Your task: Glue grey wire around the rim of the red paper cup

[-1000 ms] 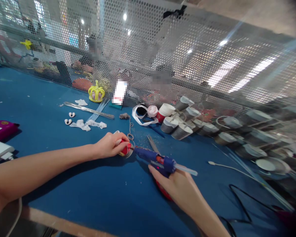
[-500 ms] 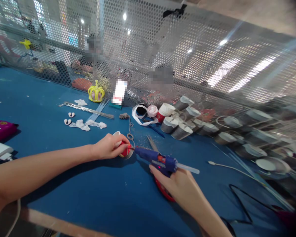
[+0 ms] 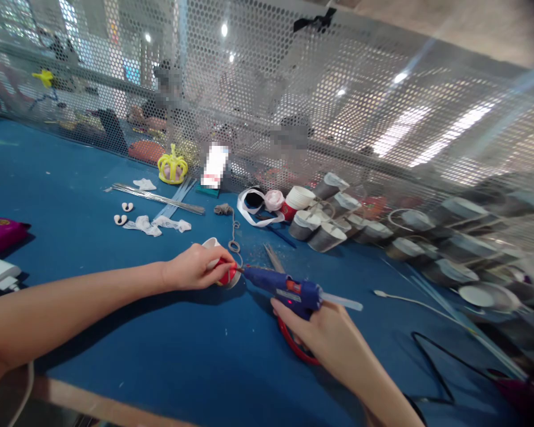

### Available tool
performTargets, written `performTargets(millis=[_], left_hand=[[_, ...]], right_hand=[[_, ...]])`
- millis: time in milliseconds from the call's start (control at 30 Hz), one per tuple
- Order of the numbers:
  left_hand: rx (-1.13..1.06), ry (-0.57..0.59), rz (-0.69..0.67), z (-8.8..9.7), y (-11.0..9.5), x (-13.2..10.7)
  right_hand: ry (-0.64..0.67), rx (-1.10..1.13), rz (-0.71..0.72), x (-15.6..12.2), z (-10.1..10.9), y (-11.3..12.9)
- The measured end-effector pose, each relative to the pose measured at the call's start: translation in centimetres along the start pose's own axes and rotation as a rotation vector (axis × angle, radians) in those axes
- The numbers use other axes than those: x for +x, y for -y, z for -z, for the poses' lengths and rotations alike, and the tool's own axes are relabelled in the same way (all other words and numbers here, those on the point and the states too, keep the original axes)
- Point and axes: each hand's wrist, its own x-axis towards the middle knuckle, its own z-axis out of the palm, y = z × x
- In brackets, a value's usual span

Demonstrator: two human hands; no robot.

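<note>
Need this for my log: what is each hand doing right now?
Left hand: closed, holding a red and white cup.
Right hand: closed around a blue glue gun.

- Glue gun (image 3: 278,283): dark blue with an orange part
- Glue stick (image 3: 342,301): cloudy white
- Cup (image 3: 225,276): red and white
- Scissors handle (image 3: 289,342): red
- Counter (image 3: 213,367): blue
- Crown (image 3: 173,161): bright yellow
- Screen (image 3: 258,71): grey, patterned with rows of round holes

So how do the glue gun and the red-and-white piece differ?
The glue gun is mainly blue; the piece is red and white. The glue gun looks longer than the piece. The right hand grips the glue gun; the left hand holds the piece. Both are held.
</note>
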Motion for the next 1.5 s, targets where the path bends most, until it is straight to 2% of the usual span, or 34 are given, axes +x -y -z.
performTargets(millis=[300, 567, 667, 833, 1000, 1167, 1333, 1500], left_hand=[[0.130, 0.010, -0.068, 0.1, 0.0, -0.1], [0.078, -0.011, -0.046, -0.1, 0.2, -0.1], [0.055, -0.016, -0.025, -0.1, 0.2, -0.1], [0.030, -0.011, 0.003, -0.1, 0.1, -0.1], [-0.032, -0.008, 0.053, 0.0, 0.0, 0.1], [-0.019, -0.013, 0.075, 0.0, 0.0, 0.1], [0.019, -0.029, 0.094, 0.0, 0.1, 0.1], [0.012, -0.032, 0.098, -0.1, 0.1, 0.1]], right_hand=[[0.116, 0.125, -0.101, 1.0, -0.1, 0.2], [0.123, 0.146, -0.143, 0.4, 0.2, 0.2], [0.107, 0.145, -0.115, 0.3, 0.2, 0.2], [0.016, 0.110, 0.011, 0.3, -0.3, -0.1], [0.008, 0.079, -0.001, 0.0, -0.3, 0.0], [-0.006, 0.052, 0.070, -0.2, 0.0, 0.1], [-0.094, -0.037, 0.082, -0.4, -0.3, 0.2], [-0.068, -0.047, 0.100, -0.6, -0.3, 0.4]])
